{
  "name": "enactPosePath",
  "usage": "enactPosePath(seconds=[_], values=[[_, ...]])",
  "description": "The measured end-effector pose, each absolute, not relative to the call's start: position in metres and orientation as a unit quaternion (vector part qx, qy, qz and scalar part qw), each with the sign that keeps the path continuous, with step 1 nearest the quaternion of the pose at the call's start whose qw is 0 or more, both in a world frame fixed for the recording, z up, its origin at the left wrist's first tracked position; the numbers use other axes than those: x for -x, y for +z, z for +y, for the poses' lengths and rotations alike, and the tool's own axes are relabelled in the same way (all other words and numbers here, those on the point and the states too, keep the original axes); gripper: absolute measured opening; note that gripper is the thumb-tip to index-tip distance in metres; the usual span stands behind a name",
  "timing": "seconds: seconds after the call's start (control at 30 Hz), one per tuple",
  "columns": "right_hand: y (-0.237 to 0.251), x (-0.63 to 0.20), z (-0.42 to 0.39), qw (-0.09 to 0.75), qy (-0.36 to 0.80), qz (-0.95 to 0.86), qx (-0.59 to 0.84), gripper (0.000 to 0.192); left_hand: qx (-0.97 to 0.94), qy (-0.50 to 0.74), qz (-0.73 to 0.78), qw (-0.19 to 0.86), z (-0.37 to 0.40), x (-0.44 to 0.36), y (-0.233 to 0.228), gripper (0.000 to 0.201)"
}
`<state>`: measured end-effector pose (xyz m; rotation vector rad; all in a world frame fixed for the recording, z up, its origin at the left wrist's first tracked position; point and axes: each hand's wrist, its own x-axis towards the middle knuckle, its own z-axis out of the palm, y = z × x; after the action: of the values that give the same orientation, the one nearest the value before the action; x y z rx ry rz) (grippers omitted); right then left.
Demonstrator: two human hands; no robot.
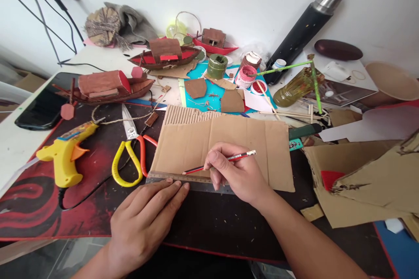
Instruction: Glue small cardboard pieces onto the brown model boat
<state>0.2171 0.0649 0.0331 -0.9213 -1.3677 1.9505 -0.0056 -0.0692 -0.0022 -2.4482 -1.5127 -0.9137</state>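
Observation:
My right hand (238, 173) grips a red and black pencil (240, 156) with a silver cap, its tip at the near edge of a brown cardboard sheet (248, 139). A metal ruler (163, 177) lies along that near edge. The fingertips of my left hand (147, 218) press flat on the ruler's left part. The cardboard rests on a dark red and black mat (39, 200).
A yellow glue gun (63, 157) and yellow-handled scissors (129, 157) lie left of the cardboard. Cardboard model boats (104, 87), paint jars (245, 76), a phone (46, 104), a black flask (304, 30) and sticks crowd the back. Cardboard scraps (363, 183) pile at the right.

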Motion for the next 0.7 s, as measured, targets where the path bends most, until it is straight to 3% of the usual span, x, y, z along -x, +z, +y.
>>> enactPosePath(seconds=[0.7], values=[[0.0298,-0.2142,0.0615,0.271,0.721,-0.533,0.35,0.055,0.807,-0.304,-0.503,0.063,-0.0684,0.0057,-0.0026,0.029]])
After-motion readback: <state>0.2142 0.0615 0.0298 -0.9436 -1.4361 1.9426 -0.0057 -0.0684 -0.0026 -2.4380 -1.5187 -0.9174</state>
